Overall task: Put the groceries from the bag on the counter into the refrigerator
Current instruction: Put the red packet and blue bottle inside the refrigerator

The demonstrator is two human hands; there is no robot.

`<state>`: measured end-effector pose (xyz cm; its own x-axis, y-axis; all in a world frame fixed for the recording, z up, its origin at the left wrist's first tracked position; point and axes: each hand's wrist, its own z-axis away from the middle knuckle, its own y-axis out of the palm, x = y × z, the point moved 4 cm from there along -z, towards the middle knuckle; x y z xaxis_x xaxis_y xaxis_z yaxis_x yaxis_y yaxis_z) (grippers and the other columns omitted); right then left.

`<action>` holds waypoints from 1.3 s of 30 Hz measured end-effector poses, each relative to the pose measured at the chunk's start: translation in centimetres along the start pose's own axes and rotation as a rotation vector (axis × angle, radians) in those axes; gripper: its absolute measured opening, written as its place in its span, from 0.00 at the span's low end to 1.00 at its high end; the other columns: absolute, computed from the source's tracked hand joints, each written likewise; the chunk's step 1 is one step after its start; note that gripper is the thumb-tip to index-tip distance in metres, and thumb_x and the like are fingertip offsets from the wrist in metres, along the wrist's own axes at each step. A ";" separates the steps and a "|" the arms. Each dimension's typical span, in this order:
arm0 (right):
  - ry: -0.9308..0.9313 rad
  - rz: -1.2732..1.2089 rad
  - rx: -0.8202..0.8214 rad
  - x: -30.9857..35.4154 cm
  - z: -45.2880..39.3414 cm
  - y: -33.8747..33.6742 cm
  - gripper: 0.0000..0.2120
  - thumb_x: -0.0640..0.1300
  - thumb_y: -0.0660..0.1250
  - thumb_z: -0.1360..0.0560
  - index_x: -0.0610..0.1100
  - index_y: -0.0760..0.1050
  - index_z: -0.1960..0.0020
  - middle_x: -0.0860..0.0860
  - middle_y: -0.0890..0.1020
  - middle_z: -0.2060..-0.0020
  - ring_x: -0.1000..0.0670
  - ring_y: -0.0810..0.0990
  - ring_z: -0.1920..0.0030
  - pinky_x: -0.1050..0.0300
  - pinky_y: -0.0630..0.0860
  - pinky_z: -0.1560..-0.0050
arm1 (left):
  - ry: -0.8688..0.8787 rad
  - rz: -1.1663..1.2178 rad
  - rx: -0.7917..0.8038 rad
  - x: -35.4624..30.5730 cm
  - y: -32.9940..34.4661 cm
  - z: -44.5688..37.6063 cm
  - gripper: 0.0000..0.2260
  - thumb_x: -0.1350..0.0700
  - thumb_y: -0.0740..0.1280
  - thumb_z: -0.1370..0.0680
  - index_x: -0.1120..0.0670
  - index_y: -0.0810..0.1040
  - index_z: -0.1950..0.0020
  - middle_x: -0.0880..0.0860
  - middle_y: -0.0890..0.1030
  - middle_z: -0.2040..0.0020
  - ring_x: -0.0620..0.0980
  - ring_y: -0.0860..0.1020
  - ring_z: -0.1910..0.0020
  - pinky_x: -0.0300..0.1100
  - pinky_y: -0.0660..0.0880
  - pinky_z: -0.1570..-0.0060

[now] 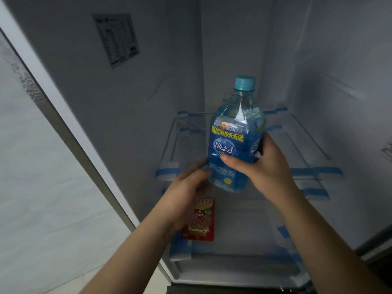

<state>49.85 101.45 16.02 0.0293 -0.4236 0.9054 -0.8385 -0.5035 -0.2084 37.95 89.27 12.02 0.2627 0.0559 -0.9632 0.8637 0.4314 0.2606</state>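
Observation:
A blue drink bottle [231, 132] with a teal cap and a blue-and-yellow label is held upright inside the open refrigerator. My right hand [263, 166] grips its lower body, thumb across the front. My left hand [188, 194] touches the bottle's lower left side with loosely bent fingers. A red snack packet [201, 225] lies flat on a lower glass shelf, partly hidden under my left wrist.
The refrigerator interior has glass shelves [303, 158] fixed with blue tape strips. A printed sticker [116, 39] is on the left inner wall. The fridge's left edge [70, 128] runs diagonally, with a white wall beyond it.

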 end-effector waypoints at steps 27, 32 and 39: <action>-0.049 -0.045 -0.028 -3.0 -7.3 5.6 0.33 0.47 0.82 0.40 0.47 0.72 0.39 0.56 0.82 0.46 0.60 0.80 0.48 0.66 0.78 0.52 | 0.363 -0.720 -0.347 -1.5 -2.9 -7.3 0.27 0.52 0.80 0.35 0.46 0.74 0.40 0.40 0.80 0.48 0.29 0.76 0.51 0.24 0.71 0.56; -0.039 0.068 0.054 -4.6 -9.6 6.6 0.39 0.58 0.80 0.43 0.53 0.69 0.36 0.52 0.77 0.43 0.52 0.76 0.40 0.49 0.76 0.42 | 0.375 -0.730 -0.382 -1.8 -3.4 -8.2 0.26 0.51 0.80 0.34 0.43 0.72 0.41 0.37 0.78 0.48 0.28 0.75 0.50 0.21 0.69 0.57; -0.059 0.118 0.210 -4.6 -13.1 6.9 0.37 0.56 0.81 0.43 0.48 0.74 0.38 0.53 0.82 0.46 0.57 0.81 0.46 0.52 0.81 0.48 | 0.345 -0.721 -0.375 -2.0 -3.7 -10.2 0.23 0.58 0.77 0.31 0.46 0.72 0.41 0.42 0.78 0.48 0.23 0.73 0.56 0.20 0.68 0.60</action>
<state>36.82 109.75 15.25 -0.0255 -0.5286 0.8485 -0.7070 -0.5906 -0.3891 29.84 96.71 12.27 -0.4884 -0.1010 -0.8668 0.5553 0.7302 -0.3980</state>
